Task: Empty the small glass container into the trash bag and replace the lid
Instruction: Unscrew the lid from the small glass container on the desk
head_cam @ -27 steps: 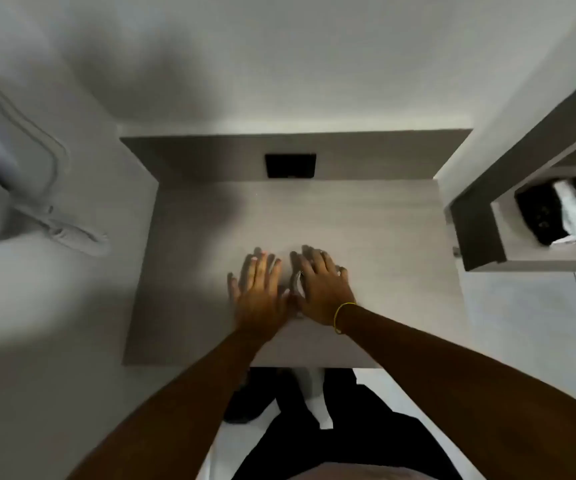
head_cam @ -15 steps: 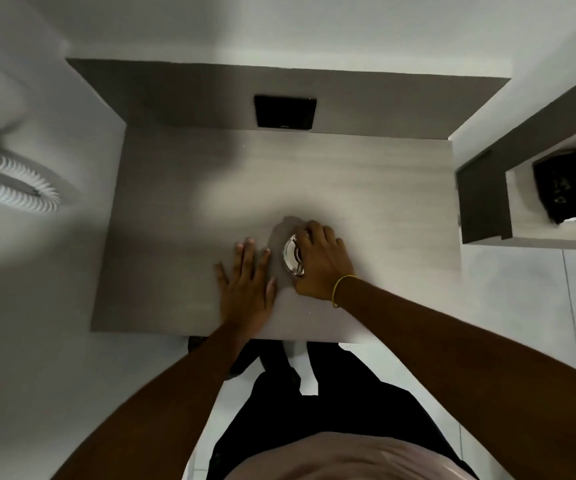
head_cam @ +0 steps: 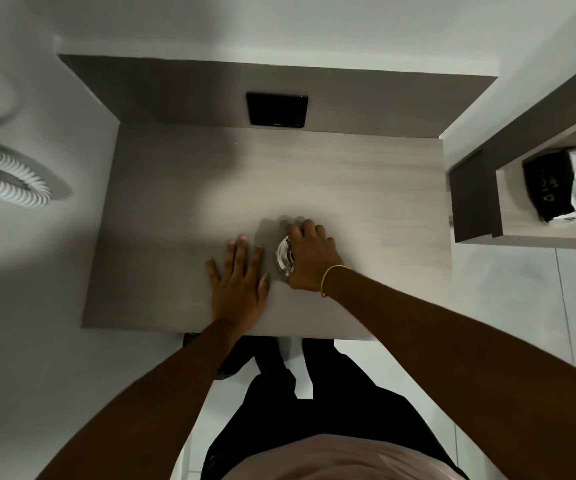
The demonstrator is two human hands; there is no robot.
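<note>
The small glass container (head_cam: 284, 256) sits on the grey wood-grain desk (head_cam: 331, 174), toward its near edge and roughly mid-width. Most of it is hidden under my right hand (head_cam: 312, 259), so I see only a crescent of clear, shiny glass at the hand's left side. I cannot tell from here whether a lid is on it or what is inside.

My right hand is cupped over the container from above, fingers curled down past its far side and thumb at the near side; it reads to me as a grasp on the glass, though the contact points are covered. A yellow band (head_cam: 330, 278) circles that wrist. My left hand (head_cam: 240, 278) lies flat and open on the desk just beside the container, fingers spread, holding nothing.

I judge the container to be rigid, smooth and breakable, light enough for one hand but slippery, and the desk is hard. I would hold it around its side wall with fingers and thumb opposed, not by the top, since a loose lid could come away. The free hand could take the lid.

A black square panel (head_cam: 277, 109) sits in the upstand behind the desk. On the right, a shelf (head_cam: 529, 233) holds a black and white bag (head_cam: 563, 183). A white coiled hose (head_cam: 6, 176) shows at far left. No trash bag is clearly identifiable.
</note>
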